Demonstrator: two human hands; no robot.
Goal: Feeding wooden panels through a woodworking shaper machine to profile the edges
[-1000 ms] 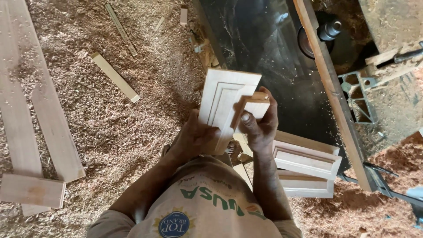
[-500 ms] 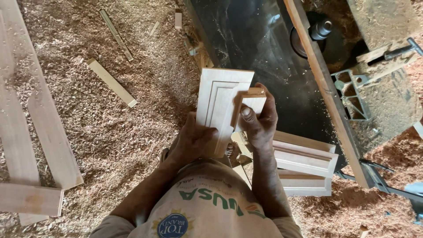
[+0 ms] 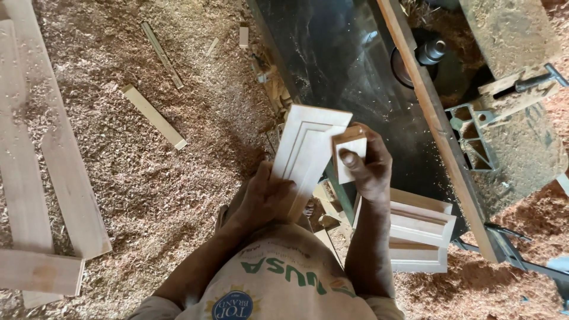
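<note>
Moulded wooden panel (image 3: 308,151), pale, rectangular, with stepped grooves running parallel to its edges, is held tilted above the near edge of the dark machine worktop (image 3: 355,77). Left hand (image 3: 267,198) has its grip closed around the panel's lower end, fingers wrapped on the face, thumb side hidden. Right hand (image 3: 370,169) has its grip closed on a small wooden block (image 3: 349,151); thumb lies flat on the block's pale face, fingers curl behind it. Block touches the panel's right edge near the upper corner. Just below the right forearm, a stack of similar moulded panels (image 3: 421,234) lies flat at the worktop's near end, at least two layers visible. A long wooden rail (image 3: 438,130) runs diagonally along the worktop's right side; beyond it a round spindle (image 3: 431,52) stands upright in a circular opening, and a dust-covered metal bracket (image 3: 474,139) sits just beside the rail. Floor to the left is covered in sawdust and shavings (image 3: 166,178). On it: a short wooden stick (image 3: 154,117) lying diagonally, a thinner strip (image 3: 162,54) further up, and long flat boards (image 3: 41,148) at the far left, one short board crossing their lower ends. Person's printed shirt (image 3: 272,290) fills the bottom centre of the head view.
</note>
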